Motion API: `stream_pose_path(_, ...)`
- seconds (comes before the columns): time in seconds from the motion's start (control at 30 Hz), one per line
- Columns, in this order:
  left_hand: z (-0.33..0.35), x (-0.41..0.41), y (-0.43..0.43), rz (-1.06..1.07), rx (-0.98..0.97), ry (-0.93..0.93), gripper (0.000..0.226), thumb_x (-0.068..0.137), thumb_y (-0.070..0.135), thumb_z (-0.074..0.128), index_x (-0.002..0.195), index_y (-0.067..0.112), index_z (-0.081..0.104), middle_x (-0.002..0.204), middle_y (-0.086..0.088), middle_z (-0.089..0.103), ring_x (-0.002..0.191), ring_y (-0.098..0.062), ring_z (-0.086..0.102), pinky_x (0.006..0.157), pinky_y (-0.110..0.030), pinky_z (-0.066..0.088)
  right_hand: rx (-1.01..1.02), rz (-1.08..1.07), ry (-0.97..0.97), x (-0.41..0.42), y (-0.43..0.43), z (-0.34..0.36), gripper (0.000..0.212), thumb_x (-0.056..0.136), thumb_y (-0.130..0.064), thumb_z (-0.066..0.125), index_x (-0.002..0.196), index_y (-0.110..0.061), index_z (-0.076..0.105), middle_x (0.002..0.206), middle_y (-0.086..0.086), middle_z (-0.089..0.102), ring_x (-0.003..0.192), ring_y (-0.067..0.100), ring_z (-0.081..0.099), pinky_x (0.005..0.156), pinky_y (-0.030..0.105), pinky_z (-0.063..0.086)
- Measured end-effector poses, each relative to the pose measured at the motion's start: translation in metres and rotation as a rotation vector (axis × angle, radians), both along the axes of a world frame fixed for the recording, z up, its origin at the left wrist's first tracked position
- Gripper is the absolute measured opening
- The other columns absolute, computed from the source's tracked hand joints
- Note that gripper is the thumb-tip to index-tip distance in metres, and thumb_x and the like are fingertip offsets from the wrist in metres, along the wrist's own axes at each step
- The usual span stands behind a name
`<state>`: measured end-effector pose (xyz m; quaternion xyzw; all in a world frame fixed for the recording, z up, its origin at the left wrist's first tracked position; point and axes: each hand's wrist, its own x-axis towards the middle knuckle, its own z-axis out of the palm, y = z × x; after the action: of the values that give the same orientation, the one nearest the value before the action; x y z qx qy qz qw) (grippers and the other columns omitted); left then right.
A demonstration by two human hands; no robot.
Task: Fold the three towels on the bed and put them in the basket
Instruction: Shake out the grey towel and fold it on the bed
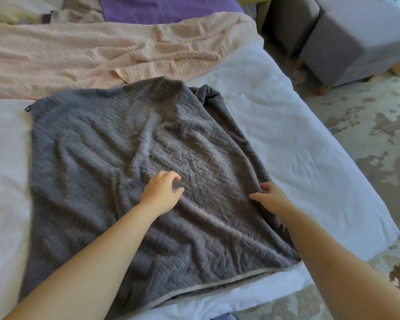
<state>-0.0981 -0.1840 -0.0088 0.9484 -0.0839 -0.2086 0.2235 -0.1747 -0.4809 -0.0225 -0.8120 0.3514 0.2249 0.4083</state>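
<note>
Here, the right edge of the grey towel (125,146) is being gripped by the right hand (273,199), with the thumb lying on top of the cloth and the fingers tucked under the edge. The left hand (162,192) is being held low over the middle of the same towel, its fingers loosely curled and the thumb pointing at the fabric; whether any cloth is being pinched there cannot be told. The grey towel is being spread, wrinkled, across the white bed (275,123), its near hem lying close to the mattress edge. Just beyond it, a peach towel (79,54) is being left rumpled on the bed, and a purple towel (166,8) is lying past that. Off to the right, a patterned rug (367,135) is being stood on by grey stools (356,42).
</note>
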Motion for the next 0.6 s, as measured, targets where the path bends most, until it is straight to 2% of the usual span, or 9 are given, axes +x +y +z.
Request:
stream_pose_path(0.07,-0.001,0.026,-0.001,-0.011,-0.005,-0.021,0.031,0.09,0.031,0.06,0.12,0.026,0.053,0.129,0.001,0.047,0.117,-0.021,0.049,0.093,-0.037,0.044,0.069,-0.069,-0.02,0.029,0.004,-0.002,0.059,0.08,-0.036,0.071,0.131,-0.019,0.048,0.125,0.004,0.056,0.1,0.02,0.055,0.086,0.032,0.045)
stream_pose_path(0.17,-0.002,0.063,-0.007,0.006,0.009,-0.02,0.032,0.091,0.029,0.06,0.122,0.026,0.052,0.13,0.0,0.046,0.116,-0.023,0.049,0.094,-0.039,0.045,0.191,-0.171,-0.074,0.078,0.004,-0.004,0.048,0.079,-0.033,0.073,0.122,-0.018,0.057,0.113,0.009,0.065,0.097,0.026,0.064,0.091,0.043,0.053)
stream_pose_path(0.37,0.001,0.136,-0.026,0.094,-0.045,-0.059,0.034,0.092,0.028,0.059,0.124,0.024,0.051,0.133,-0.003,0.045,0.116,-0.023,0.049,0.095,-0.037,0.044,0.416,-0.203,-0.073,0.181,0.008,-0.004,0.041,0.08,-0.03,0.074,0.116,-0.017,0.06,0.106,0.009,0.067,0.09,0.023,0.068,0.08,0.041,0.058)
stream_pose_path(0.43,0.005,0.161,-0.032,0.128,-0.067,-0.09,0.036,0.091,0.026,0.06,0.125,0.022,0.051,0.133,-0.004,0.045,0.115,-0.023,0.05,0.098,-0.038,0.044,0.423,-0.118,-0.064,0.213,0.013,-0.005,0.042,0.08,-0.036,0.072,0.117,-0.021,0.059,0.112,0.002,0.063,0.098,0.019,0.063,0.082,0.036,0.054)
stream_pose_path(0.5,0.008,0.186,-0.037,0.158,-0.081,-0.115,0.038,0.091,0.025,0.06,0.127,0.021,0.05,0.136,-0.005,0.043,0.116,-0.024,0.051,0.098,-0.039,0.045,0.386,-0.035,-0.102,0.243,0.021,-0.005,0.042,0.082,-0.041,0.068,0.12,-0.025,0.058,0.119,-0.001,0.059,0.109,0.019,0.057,0.095,0.039,0.047)
stream_pose_path(0.53,0.01,0.2,-0.04,0.171,-0.083,-0.128,0.039,0.091,0.024,0.06,0.128,0.021,0.049,0.137,-0.005,0.042,0.118,-0.024,0.05,0.098,-0.04,0.045,0.38,-0.033,-0.14,0.257,0.026,-0.004,0.04,0.084,-0.039,0.066,0.12,-0.024,0.058,0.121,0.0,0.06,0.11,0.019,0.057,0.098,0.04,0.047)
stream_pose_path(0.6,0.012,0.226,-0.044,0.182,-0.098,-0.173,0.039,0.092,0.022,0.059,0.129,0.021,0.049,0.139,-0.005,0.04,0.118,-0.025,0.05,0.098,-0.042,0.045,0.369,-0.069,-0.228,0.285,0.035,-0.002,0.033,0.088,-0.03,0.061,0.12,-0.022,0.058,0.118,0.003,0.064,0.104,0.018,0.061,0.095,0.038,0.05)
